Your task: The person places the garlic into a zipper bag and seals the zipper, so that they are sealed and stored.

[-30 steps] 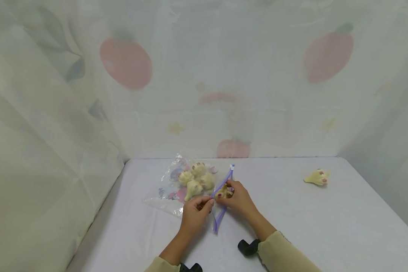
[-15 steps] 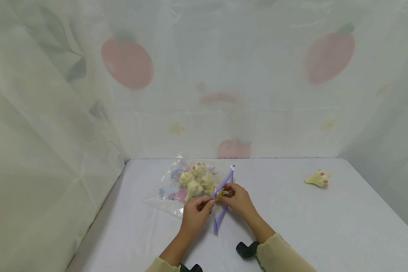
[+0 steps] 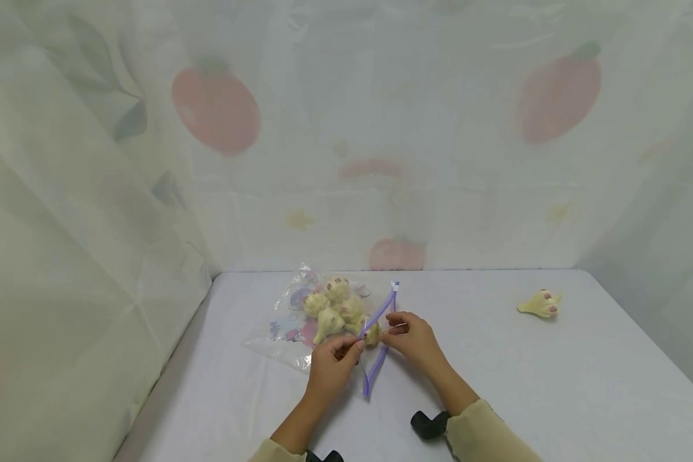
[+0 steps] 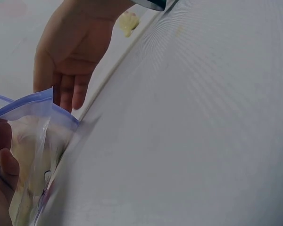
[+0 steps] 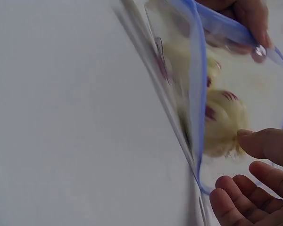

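A clear zip bag (image 3: 285, 346) with a purple zip rim (image 3: 376, 367) lies on the table, its mouth turned toward the right and held apart. My left hand (image 3: 330, 371) pinches the rim between thumb and fingers. Several cream paw-shaped toys (image 3: 330, 323) with dark pink pads show through the plastic. One paw toy (image 5: 226, 125) sits just inside the mouth. At that mouth is my right hand (image 3: 418, 343), its thumb tip touching or very near this toy and its other fingers loose and apart from it. Another paw toy (image 3: 540, 303) lies alone at the far right.
A white table (image 3: 508, 378) carries everything. Pale fabric (image 3: 346, 128) with faint fruit prints hangs behind it, and more fabric (image 3: 63, 289) walls the left side. Black wrist devices (image 3: 430, 425) are at both sleeves.
My right hand pushed a paw toy leftward into the bag's mouth, then loosened its fingers and drew back slightly right. My left hand has kept its place on the rim.
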`<state>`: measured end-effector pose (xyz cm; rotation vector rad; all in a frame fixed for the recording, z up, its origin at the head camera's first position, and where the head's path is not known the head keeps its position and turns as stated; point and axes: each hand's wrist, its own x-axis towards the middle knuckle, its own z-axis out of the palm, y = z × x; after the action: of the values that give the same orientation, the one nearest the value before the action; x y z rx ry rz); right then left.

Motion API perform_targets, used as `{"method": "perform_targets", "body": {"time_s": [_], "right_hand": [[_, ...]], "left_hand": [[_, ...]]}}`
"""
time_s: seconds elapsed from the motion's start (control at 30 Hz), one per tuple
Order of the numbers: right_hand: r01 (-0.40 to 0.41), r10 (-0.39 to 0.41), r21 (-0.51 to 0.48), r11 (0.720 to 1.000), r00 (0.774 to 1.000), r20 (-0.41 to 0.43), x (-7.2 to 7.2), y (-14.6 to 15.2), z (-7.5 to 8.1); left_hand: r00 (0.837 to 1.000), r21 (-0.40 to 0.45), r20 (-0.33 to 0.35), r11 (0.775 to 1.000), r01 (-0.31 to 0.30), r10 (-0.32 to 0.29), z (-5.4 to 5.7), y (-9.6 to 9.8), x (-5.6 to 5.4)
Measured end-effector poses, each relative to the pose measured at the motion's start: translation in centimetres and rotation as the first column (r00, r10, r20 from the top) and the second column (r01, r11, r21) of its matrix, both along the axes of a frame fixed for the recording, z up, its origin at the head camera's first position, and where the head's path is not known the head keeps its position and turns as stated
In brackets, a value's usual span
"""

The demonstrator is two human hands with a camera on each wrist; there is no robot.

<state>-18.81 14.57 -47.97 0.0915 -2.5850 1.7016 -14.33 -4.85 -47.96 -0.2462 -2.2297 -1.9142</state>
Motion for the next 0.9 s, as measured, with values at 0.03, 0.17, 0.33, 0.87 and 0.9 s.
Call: {"method": "perform_targets", "body": {"time_s": [0.03,0.17,0.33,0.87,0.9], "right_hand": [[0.007,-0.007,0.010,1.000,1.000,0.000,-0.1,0.4,0.0],[0.024,-0.023,0.039,0.999,0.999,-0.028,-0.2,3.0,0.6],[0.099,-0.090,0.102,0.990,0.992,-0.086,-0.3,7.7,2.1],[0.525,-0.511,0.209,0.825,0.851,-0.120,1.4,19.8,5.0],[0.537,-0.525,0.210,0.817,0.844,-0.113,1.5,20.2,4.9]], "left_hand": [[1.000,0.003,-0.001,1.000,0.000,0.000,0.0,0.0,0.0],[1.000,0.008,-0.004,1.000,-0.002,0.002,0.0,0.1,0.0],[0.999,0.005,0.027,1.000,-0.019,0.019,0.1,0.2,0.1],[0.999,-0.017,0.032,1.000,-0.021,0.021,2.5,0.4,1.2],[0.999,-0.017,0.041,1.000,-0.025,0.026,2.2,0.4,0.9]]}}
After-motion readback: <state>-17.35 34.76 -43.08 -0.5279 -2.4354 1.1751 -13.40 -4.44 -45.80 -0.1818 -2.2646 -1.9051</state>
